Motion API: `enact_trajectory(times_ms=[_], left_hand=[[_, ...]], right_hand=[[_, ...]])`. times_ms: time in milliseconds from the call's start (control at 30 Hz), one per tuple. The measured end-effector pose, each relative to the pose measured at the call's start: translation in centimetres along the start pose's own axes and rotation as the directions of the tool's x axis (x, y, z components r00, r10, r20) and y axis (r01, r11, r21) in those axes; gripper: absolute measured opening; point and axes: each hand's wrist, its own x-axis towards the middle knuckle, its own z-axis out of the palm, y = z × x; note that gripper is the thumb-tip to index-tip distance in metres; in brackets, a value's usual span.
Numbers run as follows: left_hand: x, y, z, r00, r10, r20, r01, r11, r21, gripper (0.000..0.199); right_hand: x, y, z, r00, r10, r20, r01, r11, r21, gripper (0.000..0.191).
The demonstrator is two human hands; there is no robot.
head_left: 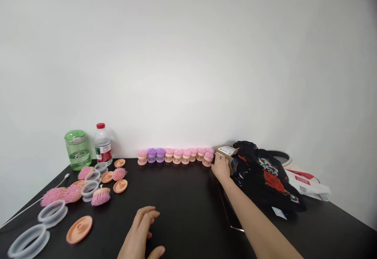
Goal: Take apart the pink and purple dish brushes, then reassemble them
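Note:
My right hand (221,167) reaches far across the black table, its fingers stretched out beside the last pink scalp brush (207,159) of a row. Whether the fingertips touch that brush or the cardboard box (226,154) behind them is hard to see. Along the wall the row has pink brushes (177,156) and two purple brushes (156,155), bristles up. My left hand (141,231) hovers low over the table's front, fingers apart and holding nothing. On the left lie loose pink bristle heads (100,197), orange discs (79,230) and clear plastic rings (53,213).
At the back left stand a green jar (78,150) and a red-capped bottle (103,146). A white cable (32,204) runs along the left edge. Dark patterned cloth (265,176), a white-and-red packet (308,184) and a small card (279,213) lie to the right.

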Motion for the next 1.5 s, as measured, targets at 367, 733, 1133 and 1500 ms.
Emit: enact_trajectory(times_ms=[367, 733, 1133, 1500], left_hand=[[0.1, 4.5, -2.1, 0.981, -0.103, 0.163, 0.091, 0.993, 0.081, 0.055], [2.7, 2.7, -7.1, 0.951, 0.041, -0.306, 0.098, 0.901, 0.423, 0.043], [4.1, -0.6, -10.6, 0.892, -0.278, -0.356, 0.451, 0.525, 0.722, 0.048], [3.3, 0.0, -15.1, 0.824, -0.499, -0.27, 0.529, 0.503, 0.684, 0.062]], right_hand=[[-6.1, -7.9, 0.1, 0.729, -0.684, 0.018, 0.651, 0.702, 0.289, 0.02], [-13.0, -20.5, -2.4, 0.596, -0.803, 0.02, 0.682, 0.519, 0.516, 0.036], [-16.8, -29.5, -2.8, 0.631, -0.773, 0.066, 0.638, 0.564, 0.524, 0.016], [-17.7, -23.9, -4.3, 0.509, -0.858, -0.065, 0.703, 0.37, 0.607, 0.058]])
